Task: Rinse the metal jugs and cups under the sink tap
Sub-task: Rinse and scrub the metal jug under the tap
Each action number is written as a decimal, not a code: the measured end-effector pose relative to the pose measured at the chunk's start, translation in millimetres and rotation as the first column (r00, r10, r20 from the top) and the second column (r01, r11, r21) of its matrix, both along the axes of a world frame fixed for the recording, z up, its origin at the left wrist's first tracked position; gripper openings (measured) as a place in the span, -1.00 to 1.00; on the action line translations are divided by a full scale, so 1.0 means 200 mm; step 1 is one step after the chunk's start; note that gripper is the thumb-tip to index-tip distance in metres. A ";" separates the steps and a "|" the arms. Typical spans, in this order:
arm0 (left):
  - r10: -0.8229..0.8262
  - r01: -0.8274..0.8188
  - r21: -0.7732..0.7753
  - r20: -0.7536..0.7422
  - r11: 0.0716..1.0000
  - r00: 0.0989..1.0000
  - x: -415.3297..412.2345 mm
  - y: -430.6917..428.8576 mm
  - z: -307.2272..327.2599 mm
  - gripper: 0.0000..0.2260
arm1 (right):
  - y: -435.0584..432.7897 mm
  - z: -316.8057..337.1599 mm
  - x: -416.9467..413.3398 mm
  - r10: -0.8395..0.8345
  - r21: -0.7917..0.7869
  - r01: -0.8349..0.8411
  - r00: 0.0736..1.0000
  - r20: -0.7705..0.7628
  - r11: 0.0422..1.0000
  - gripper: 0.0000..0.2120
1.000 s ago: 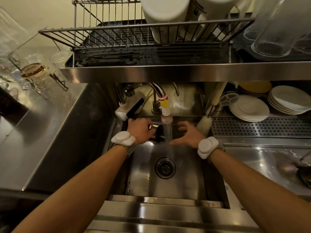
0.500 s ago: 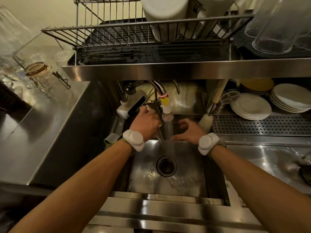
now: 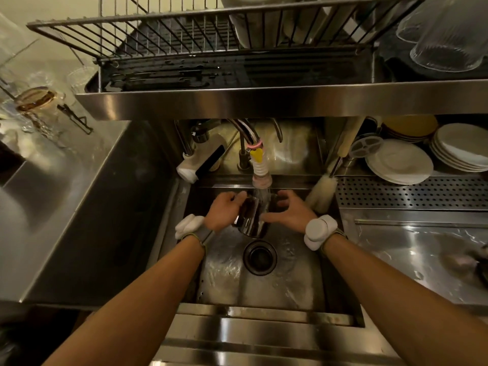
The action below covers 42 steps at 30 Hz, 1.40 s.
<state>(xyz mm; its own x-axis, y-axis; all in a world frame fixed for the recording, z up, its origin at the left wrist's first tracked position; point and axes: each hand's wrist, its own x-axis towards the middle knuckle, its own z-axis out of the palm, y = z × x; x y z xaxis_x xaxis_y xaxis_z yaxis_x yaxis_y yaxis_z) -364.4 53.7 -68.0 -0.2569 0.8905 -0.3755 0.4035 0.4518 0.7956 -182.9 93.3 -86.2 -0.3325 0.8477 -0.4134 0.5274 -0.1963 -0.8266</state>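
Metal jug [image 3: 250, 220] held under tap nozzle [image 3: 261, 178], above drain [image 3: 260, 257] of sink basin [image 3: 293, 291]. Jug struck by water stream at its far end. Jug gripped from its left by left hand [image 3: 223, 211]. Right hand [image 3: 289, 211] spread just beside jug, fingers loosely bent; contact cannot be told.

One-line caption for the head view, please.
Left hand holds a metal jug under the running tap, right hand spread beside it, over the sink.
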 end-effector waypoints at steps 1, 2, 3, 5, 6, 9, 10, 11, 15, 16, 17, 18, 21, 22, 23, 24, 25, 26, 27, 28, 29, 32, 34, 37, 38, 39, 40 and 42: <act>0.047 -0.048 0.021 0.059 0.999 0.997 0.01 0.00 0.00 -0.60 | 0.01 -0.01 -0.02 -0.024 -0.007 0.024 0.999 -0.025 1.000 -0.07; 0.100 -0.105 0.032 0.132 0.994 0.986 0.02 0.01 0.00 -0.62 | 0.01 -0.02 -0.04 -0.045 -0.021 0.044 0.997 -0.058 0.999 -0.07; 0.156 -0.164 0.021 0.210 0.986 0.965 0.03 0.01 0.00 -0.64 | 0.01 -0.03 -0.06 -0.066 -0.043 0.062 0.993 -0.100 0.997 -0.08; 0.245 -0.245 -0.040 0.320 0.969 0.915 0.04 0.01 -0.02 -0.65 | 0.01 -0.06 -0.11 -0.115 -0.103 0.098 0.978 -0.173 0.990 -0.15; 0.273 -0.268 -0.063 0.344 0.961 0.898 0.05 0.02 -0.04 -0.65 | 0.02 -0.08 -0.13 -0.138 -0.121 0.116 0.971 -0.193 0.986 -0.21; 0.283 -0.270 -0.086 0.341 0.959 0.896 0.05 0.01 -0.11 -0.58 | 0.01 -0.15 -0.16 -0.208 -0.185 0.171 0.956 -0.206 0.968 -0.28; 0.269 -0.253 -0.090 0.328 0.963 0.906 0.04 0.01 -0.12 -0.56 | 0.01 -0.17 -0.16 -0.238 -0.211 0.194 0.949 -0.207 0.958 -0.26; 0.264 -0.244 -0.100 0.327 0.965 0.908 0.04 0.01 -0.13 -0.55 | 0.00 -0.19 -0.15 -0.272 -0.235 0.222 0.940 -0.205 0.946 -0.25; 0.321 -0.265 -0.198 0.358 0.944 0.877 0.04 0.00 -0.16 -0.48 | 0.01 -0.22 -0.15 -0.395 -0.314 0.313 0.885 -0.246 0.896 -0.26; 0.341 -0.277 -0.216 0.375 0.936 0.862 0.04 -0.01 -0.18 -0.47 | 0.01 -0.22 -0.16 -0.413 -0.333 0.318 0.869 -0.271 0.888 -0.27; 0.356 -0.286 -0.228 0.390 0.931 0.849 0.03 -0.01 -0.20 -0.47 | 0.01 -0.22 -0.16 -0.420 -0.355 0.311 0.860 -0.290 0.882 -0.27; 0.374 -0.298 -0.240 0.404 0.924 0.835 0.03 -0.02 -0.21 -0.47 | 0.00 -0.21 -0.17 -0.414 -0.375 0.292 0.857 -0.305 0.880 -0.30; 0.413 -0.331 -0.258 0.408 0.908 0.815 0.03 -0.03 -0.23 -0.43 | -0.02 -0.21 -0.13 -0.386 -0.412 0.235 0.859 -0.336 0.881 -0.47; 0.406 -0.323 -0.261 0.395 0.910 0.824 0.03 -0.03 -0.24 -0.43 | -0.02 -0.20 -0.12 -0.410 -0.412 0.256 0.844 -0.346 0.874 -0.49; 0.391 -0.307 -0.261 0.389 0.915 0.834 0.02 -0.03 -0.24 -0.43 | -0.01 -0.20 -0.11 -0.446 -0.407 0.293 0.820 -0.358 0.865 -0.50; 0.375 -0.292 -0.258 0.388 0.921 0.842 0.02 -0.04 -0.24 -0.45 | 0.01 -0.20 -0.11 -0.479 -0.403 0.326 0.794 -0.374 0.855 -0.50; 0.367 -0.285 -0.253 0.387 0.925 0.846 0.01 -0.04 -0.25 -0.47 | 0.02 -0.19 -0.12 -0.492 -0.408 0.333 0.777 -0.392 0.850 -0.51; 0.361 -0.283 -0.244 0.386 0.927 0.849 0.01 -0.04 -0.25 -0.48 | 0.02 -0.19 -0.13 -0.489 -0.416 0.320 0.772 -0.405 0.851 -0.51; 0.360 -0.288 -0.233 0.388 0.929 0.848 0.01 -0.04 -0.25 -0.49 | 0.02 -0.19 -0.15 -0.474 -0.428 0.293 0.776 -0.417 0.855 -0.51; 0.358 -0.291 -0.223 0.388 0.930 0.849 0.00 -0.04 -0.24 -0.50 | 0.00 -0.19 -0.16 -0.459 -0.438 0.266 0.781 -0.423 0.858 -0.51; 0.349 -0.284 -0.216 0.393 0.934 0.851 -0.01 -0.03 -0.24 -0.50 | -0.01 -0.19 -0.16 -0.454 -0.447 0.255 0.784 -0.423 0.857 -0.52; 0.325 -0.256 -0.213 0.411 0.943 0.852 -0.03 -0.02 -0.23 -0.47 | -0.01 -0.19 -0.14 -0.502 -0.449 0.306 0.754 -0.423 0.839 -0.48; 0.291 -0.225 -0.200 0.424 0.954 0.857 -0.03 -0.02 -0.21 -0.51 | 0.01 -0.18 -0.14 -0.507 -0.402 0.346 0.751 -0.424 0.848 -0.36; 0.236 -0.180 -0.165 0.439 0.970 0.867 0.00 -0.01 -0.20 -0.68 | 0.01 -0.16 -0.17 -0.431 -0.346 0.295 0.793 -0.432 0.890 -0.34; 0.238 -0.190 -0.150 0.450 0.970 0.861 0.01 0.00 -0.21 -0.73 | -0.01 -0.15 -0.18 -0.415 -0.350 0.274 0.799 -0.436 0.896 -0.38; 0.251 -0.207 -0.145 0.465 0.968 0.849 0.02 0.00 -0.21 -0.77 | -0.02 -0.15 -0.18 -0.405 -0.362 0.253 0.799 -0.444 0.897 -0.41; 0.269 -0.225 -0.147 0.485 0.963 0.833 0.02 0.01 -0.22 -0.79 | -0.02 -0.15 -0.17 -0.396 -0.376 0.230 0.796 -0.457 0.898 -0.42; 0.309 -0.254 -0.175 0.529 0.951 0.791 0.03 0.02 -0.24 -0.72 | -0.03 -0.15 -0.14 -0.367 -0.395 0.180 0.801 -0.472 0.901 -0.39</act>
<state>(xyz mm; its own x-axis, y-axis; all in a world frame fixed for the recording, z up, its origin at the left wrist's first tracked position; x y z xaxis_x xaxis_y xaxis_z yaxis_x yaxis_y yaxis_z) -358.8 56.9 -115.2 -0.2202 0.7661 -0.6038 -0.2387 0.5578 0.7949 -210.4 86.9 -115.9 -0.3499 0.7897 -0.5039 -0.0842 -0.5622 -0.8227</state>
